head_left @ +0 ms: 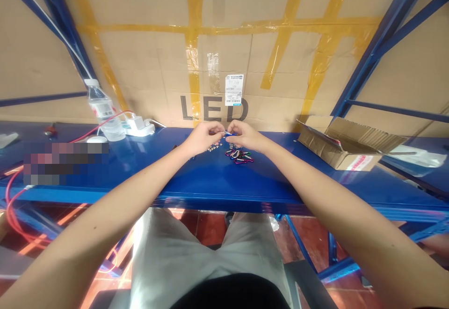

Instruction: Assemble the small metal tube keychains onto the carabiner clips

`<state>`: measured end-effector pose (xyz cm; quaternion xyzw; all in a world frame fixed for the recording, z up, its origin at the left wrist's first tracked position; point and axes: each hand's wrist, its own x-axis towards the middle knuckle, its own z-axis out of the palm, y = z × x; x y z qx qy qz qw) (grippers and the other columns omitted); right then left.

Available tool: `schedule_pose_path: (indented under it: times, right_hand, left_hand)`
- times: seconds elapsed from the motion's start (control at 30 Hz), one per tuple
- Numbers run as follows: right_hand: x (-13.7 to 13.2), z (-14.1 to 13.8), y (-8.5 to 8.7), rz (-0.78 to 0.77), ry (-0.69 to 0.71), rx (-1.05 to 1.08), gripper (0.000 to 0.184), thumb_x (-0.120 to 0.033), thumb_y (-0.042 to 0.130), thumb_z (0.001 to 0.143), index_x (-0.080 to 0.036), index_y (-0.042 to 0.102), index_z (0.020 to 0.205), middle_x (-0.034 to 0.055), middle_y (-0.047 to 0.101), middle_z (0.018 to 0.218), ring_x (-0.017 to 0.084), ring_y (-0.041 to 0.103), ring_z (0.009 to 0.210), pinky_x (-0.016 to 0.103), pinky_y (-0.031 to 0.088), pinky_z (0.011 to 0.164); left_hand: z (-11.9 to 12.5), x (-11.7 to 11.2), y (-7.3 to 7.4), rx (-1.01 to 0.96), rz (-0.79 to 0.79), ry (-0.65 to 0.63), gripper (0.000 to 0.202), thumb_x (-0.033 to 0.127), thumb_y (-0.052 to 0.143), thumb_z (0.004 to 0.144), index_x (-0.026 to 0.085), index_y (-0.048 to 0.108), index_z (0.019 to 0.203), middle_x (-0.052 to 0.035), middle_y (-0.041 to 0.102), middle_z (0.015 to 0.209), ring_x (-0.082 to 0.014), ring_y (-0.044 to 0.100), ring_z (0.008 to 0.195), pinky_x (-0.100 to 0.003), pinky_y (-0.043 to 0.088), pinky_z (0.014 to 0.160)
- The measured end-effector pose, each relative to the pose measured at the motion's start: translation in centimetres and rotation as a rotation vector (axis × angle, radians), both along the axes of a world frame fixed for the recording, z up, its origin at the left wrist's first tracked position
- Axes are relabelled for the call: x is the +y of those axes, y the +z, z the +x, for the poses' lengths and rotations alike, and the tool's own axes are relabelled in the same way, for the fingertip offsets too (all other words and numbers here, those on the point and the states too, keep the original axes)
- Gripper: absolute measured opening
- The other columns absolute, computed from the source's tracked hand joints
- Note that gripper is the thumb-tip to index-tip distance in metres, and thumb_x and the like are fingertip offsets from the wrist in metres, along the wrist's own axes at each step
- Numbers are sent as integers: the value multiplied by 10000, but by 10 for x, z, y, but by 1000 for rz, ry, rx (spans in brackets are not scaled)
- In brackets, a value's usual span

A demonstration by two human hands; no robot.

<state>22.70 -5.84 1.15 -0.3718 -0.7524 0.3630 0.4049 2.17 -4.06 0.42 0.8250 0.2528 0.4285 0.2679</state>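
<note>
Over the blue tabletop (196,178) my two hands meet, fingertips almost touching. My right hand (246,136) is closed in a pinch around a small blue and silver piece (229,133) that looks like a carabiner. Pinched too, my left hand (206,136) grips what seems a tiny silver metal piece at its fingertips; the fingers hide most of it. Just below the right hand lies a small pile of coloured carabiners (240,156), red, green, purple and silver. Several small metal pieces (213,148) are scattered beneath the left fingers.
An open cardboard box (361,161) stands at the right. Toward the left are a water bottle (107,112), a white power strip (140,127) with a charger, and a red cable (91,133). A large taped carton (157,75) walls off the back, between blue frame posts (380,42).
</note>
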Motion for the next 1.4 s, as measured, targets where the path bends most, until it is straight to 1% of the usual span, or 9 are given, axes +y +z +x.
schedule_pose_path:
  times: [0.1, 0.33, 0.43, 0.57, 0.7, 0.9, 1.13, 1.3, 1.4]
  right_hand:
    - [0, 2, 0, -35, -30, 2, 230, -175, 785, 788, -187, 556, 813, -34, 584, 660, 86, 474, 497, 235, 390, 490]
    - [2, 3, 1, 0, -17, -89, 248, -308, 667, 932, -147, 642, 745, -8, 565, 599, 86, 453, 497, 225, 372, 483]
    - [1, 2, 1, -14, 11, -28, 165, -242, 759, 846, -173, 610, 833, -21, 601, 660, 85, 485, 518, 214, 400, 485]
    - [3, 4, 0, -48, -1, 17, 262, -127, 814, 733, -182, 577, 832, -10, 640, 699, 93, 523, 530, 221, 425, 486]
    - [5, 7, 0, -4, 17, -54, 105, -191, 741, 828, -153, 645, 809, 6, 634, 637, 111, 540, 535, 242, 436, 515]
    - [1, 4, 3, 65, -43, -160, 223, -201, 595, 938, -150, 665, 733, -19, 554, 551, 111, 491, 522, 243, 406, 537]
    - [1, 4, 0, -133, 105, 36, 288, -312, 655, 946, -173, 567, 709, -64, 409, 512, 83, 366, 471, 242, 354, 501]
    - [-2, 4, 0, -163, 113, 100, 294, -161, 793, 773, -204, 521, 877, -63, 546, 591, 88, 457, 496, 230, 381, 503]
    - [-3, 5, 1, -109, 80, 33, 229, -141, 755, 793, -189, 544, 869, -31, 607, 577, 114, 542, 522, 232, 406, 510]
  left_hand:
    - [-1, 0, 1, 17, -1, 4, 149, 304, 679, 837, 156, 675, 838, -5, 655, 680, -134, 609, 618, -280, 500, 616]
    - [-1, 2, -1, 30, 50, 13, 111, 272, 665, 825, 163, 681, 827, -3, 668, 714, -124, 599, 631, -275, 509, 638]
    - [-1, 2, -1, 31, 59, 10, 116, 274, 643, 837, 164, 680, 840, 0, 658, 694, -132, 604, 636, -277, 505, 635]
    - [-2, 1, 0, 53, 56, 12, 112, 277, 644, 838, 167, 668, 827, 4, 651, 682, -129, 591, 628, -275, 495, 627]
    - [-1, 0, -1, 58, 50, 9, 121, 289, 654, 838, 170, 658, 817, 4, 647, 683, -125, 575, 614, -272, 481, 609]
    - [0, -2, -2, 74, 78, 51, 148, 304, 636, 845, 164, 676, 821, -14, 659, 708, -142, 586, 651, -280, 472, 624]
    - [2, -5, -1, 84, 92, 42, 148, 306, 632, 862, 167, 682, 847, -9, 667, 705, -143, 602, 642, -276, 483, 620]
    - [1, -1, -1, 51, 66, 22, 130, 297, 643, 863, 170, 671, 851, 3, 653, 680, -134, 604, 622, -270, 482, 609]
    - [0, 0, -1, 56, 57, 15, 129, 297, 646, 864, 172, 666, 839, 5, 648, 666, -133, 601, 608, -271, 477, 602]
